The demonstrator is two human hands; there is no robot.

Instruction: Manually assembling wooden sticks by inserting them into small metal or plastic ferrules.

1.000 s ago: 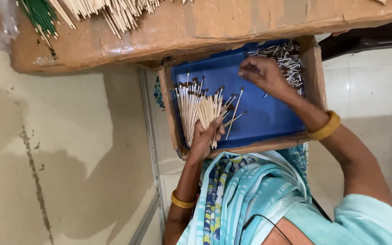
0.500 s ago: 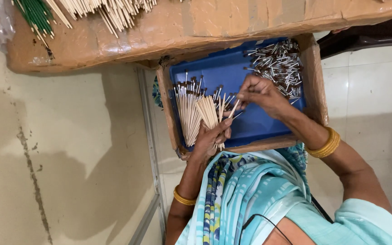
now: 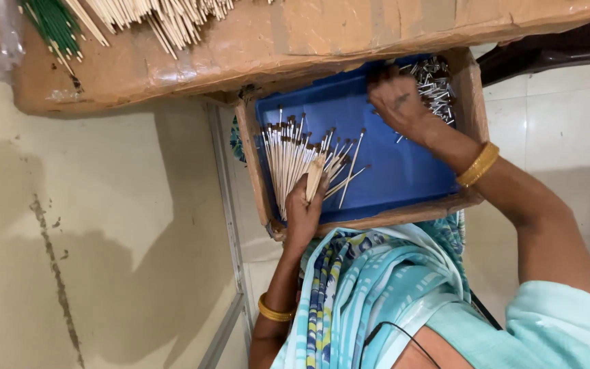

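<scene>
Sticks (image 3: 295, 160), pale with dark tips, fan out at 9 o'clock in the blue tray (image 3: 390, 171), the left hand (image 3: 304, 208) clamped on their lower ends. At 1 o'clock the right hand (image 3: 397, 102) reaches, fingers curled, into small metal pieces (image 3: 435, 85); I cannot tell whether it grips any.

The scene is viewed from one head-worn camera, aimed steeply down at close range over the wearer's chest. A tray (image 3: 404, 184) in a box (image 3: 254, 171) is framed centrally, with floor at left. No second view is provided.
</scene>
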